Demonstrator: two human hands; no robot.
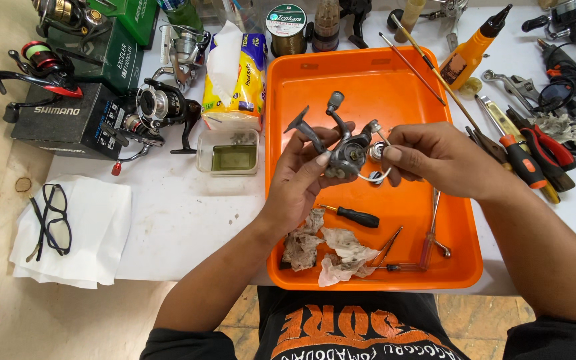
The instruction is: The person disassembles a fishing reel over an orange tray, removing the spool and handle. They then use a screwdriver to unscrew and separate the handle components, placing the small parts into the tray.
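Both-handed, grey fishing reel (pixel 343 150), over orange tray (pixel 301 87)

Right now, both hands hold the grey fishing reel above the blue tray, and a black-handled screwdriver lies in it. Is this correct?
Not quite: the tray is orange, not blue, as the head view shows. Both hands, left and right, hold the grey fishing reel above it, and the black-handled screwdriver lies in it.

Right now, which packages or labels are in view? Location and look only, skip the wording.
Black box: far left of the table, rectangular, pale lettering, a red and black reel on top.
Green boxes: top left, dark green, stacked.
Tissue pack: left of the orange tray, yellow and blue, a white sheet sticking out.
Line spool: top centre, round, teal and white label.
Orange bottle: top right, black nozzle, dark label.
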